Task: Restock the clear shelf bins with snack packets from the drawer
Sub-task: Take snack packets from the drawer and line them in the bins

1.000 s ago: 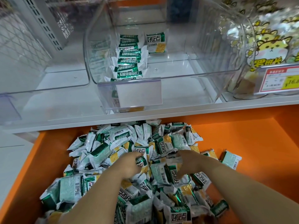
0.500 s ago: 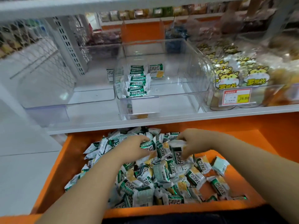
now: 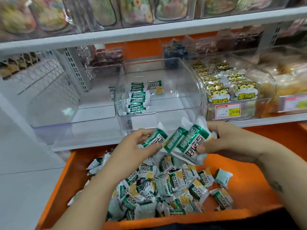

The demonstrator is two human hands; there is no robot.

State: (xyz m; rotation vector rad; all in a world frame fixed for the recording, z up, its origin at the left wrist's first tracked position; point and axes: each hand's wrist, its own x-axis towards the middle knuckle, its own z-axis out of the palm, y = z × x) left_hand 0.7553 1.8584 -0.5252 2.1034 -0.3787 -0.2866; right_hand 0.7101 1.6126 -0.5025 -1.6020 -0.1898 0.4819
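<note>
A white shelf crosses the view from 9 to 3 o'clock, and under it, filling the 6 o'clock half, an orange drawer stands pulled out. On the shelf at centre sits a clear bin, with a second clear bin at its 9 o'clock and a bin of cat-printed bags at its 3 o'clock, which carries a red and yellow price tag. A loose heap of packets, green, white and yellow, lies in the drawer, facing every way. Inside the centre bin, along its 9 o'clock wall, a row of packets stands on edge, each with its long axis running 9 to 3, the row itself running from 12 toward 6; a single packet lies just beside it at 2 o'clock. Above the heap and just before the centre bin's front lip, a fanned bunch of held packets is lifted clear of the drawer, green bands slanting from 8 up to 2 o'clock, white crimped ends pointing toward 12. The right hand clamps the bunch from 3 o'clock, thumb across the fronts. The left hand pinches the 9 o'clock packet of the fan.
</note>
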